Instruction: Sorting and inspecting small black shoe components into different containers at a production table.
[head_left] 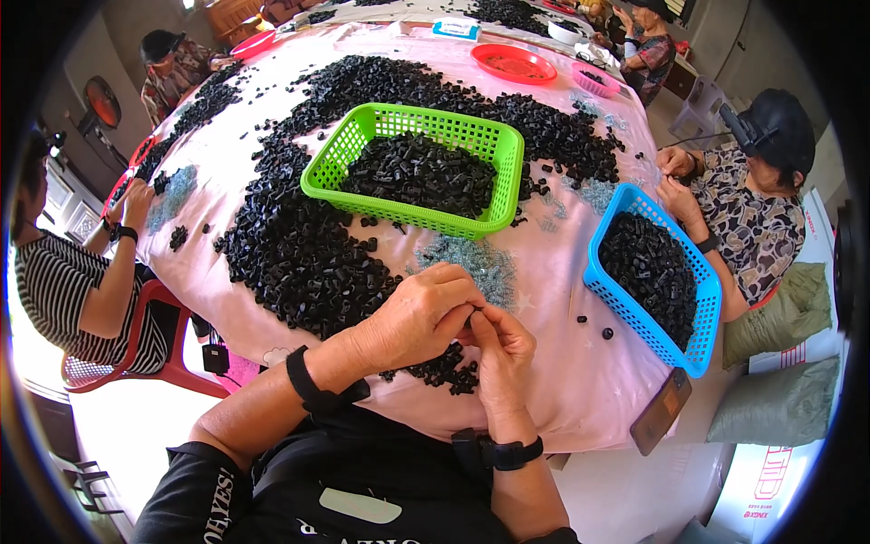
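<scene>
My left hand (419, 313) and my right hand (504, 352) meet just above the near side of the table. Both have their fingertips pinched together on a small black piece (469, 319), mostly hidden by the fingers. Below them lies a small pile of black pieces (446, 370). Right behind my fingers is a heap of tiny pale blue-grey, translucent parts (471, 265). A wide mound of short black tube-like pieces (290, 258) spreads to the left and behind. Farther back, a green plastic basket (412, 216) holds more black pieces.
A blue basket (600, 276) of black pieces stands at the right, by a co-worker (770, 195). A phone (661, 412) lies at the table's right edge. Other people sit around the pink-clothed table (557, 390). A red tray (514, 65) is at the back.
</scene>
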Motion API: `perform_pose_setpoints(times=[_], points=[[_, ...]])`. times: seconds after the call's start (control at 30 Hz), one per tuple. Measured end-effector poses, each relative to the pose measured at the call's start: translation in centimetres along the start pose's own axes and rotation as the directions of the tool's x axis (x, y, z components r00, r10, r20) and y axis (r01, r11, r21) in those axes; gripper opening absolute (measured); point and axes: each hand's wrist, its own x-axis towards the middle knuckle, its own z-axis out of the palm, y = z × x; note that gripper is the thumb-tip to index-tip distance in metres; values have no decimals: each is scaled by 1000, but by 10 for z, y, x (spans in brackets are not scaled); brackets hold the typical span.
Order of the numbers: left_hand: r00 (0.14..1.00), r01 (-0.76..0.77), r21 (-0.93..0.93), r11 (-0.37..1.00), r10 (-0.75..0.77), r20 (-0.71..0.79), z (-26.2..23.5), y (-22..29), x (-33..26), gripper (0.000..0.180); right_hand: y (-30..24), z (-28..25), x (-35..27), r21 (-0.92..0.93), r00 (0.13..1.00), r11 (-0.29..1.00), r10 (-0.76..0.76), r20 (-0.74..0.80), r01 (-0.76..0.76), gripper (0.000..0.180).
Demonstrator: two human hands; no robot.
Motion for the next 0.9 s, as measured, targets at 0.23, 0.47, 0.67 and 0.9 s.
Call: perform_pose_setpoints(times=[0.23, 0.47, 0.67, 0.9], points=[[986, -127, 132, 983, 111, 123, -5, 7, 4, 43, 6, -4, 1, 60, 999, 998, -15, -34, 17, 17], [986, -151, 224, 963, 130, 105, 1, 4, 1, 47, 0, -1, 1, 14, 999, 1000, -22, -34, 22, 19], [985, -172, 250, 953, 159, 69, 3, 0, 0, 44, 5, -4, 0, -15, 1000, 1000, -17, -10, 17, 22], [980, -198, 260, 945, 186, 69, 9, 0, -4, 46, 6, -5, 0, -23, 1000, 1000, -22, -11, 21, 23]])
